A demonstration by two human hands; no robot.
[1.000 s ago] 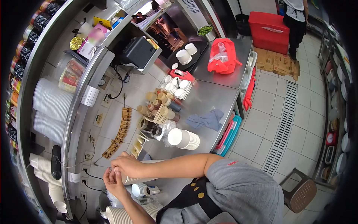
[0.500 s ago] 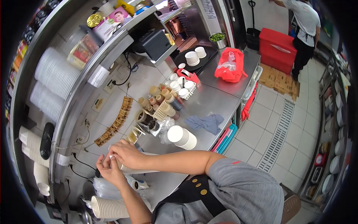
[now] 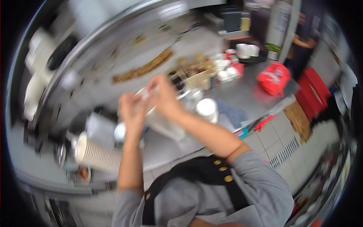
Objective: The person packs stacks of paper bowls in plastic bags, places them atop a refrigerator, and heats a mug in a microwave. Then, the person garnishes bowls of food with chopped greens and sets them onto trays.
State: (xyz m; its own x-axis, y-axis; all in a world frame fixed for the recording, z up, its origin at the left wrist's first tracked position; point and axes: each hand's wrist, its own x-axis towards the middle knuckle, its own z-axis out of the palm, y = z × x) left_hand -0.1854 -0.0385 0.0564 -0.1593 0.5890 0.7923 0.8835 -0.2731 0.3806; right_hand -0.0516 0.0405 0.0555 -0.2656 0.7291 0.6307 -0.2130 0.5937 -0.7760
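Note:
My left hand [image 3: 131,108] is raised over the counter, fingers bent up towards my right hand. My right hand [image 3: 162,92] meets it from the right, its fingertips pinched close to the left ones. A small whitish thing [image 3: 145,94] shows between the fingertips of both hands, too blurred to name. Under and behind my hands a long whitish stack [image 3: 166,126] lies on the steel counter [image 3: 160,151], partly covered by my right forearm. Left of my left forearm lies a stack of paper cups or bowls [image 3: 99,153].
An upright stack of white containers [image 3: 207,108] stands right of my hands, with a blue cloth [image 3: 231,115] beside it. Farther back are sauce bottles in a basket [image 3: 198,80] and a red bag [image 3: 274,78]. A person [image 3: 302,41] is at the far right.
The view has swung left and blurred, so the counter items appear farther right. Both hands now appear higher and farther right in view, still together at the fingertips.

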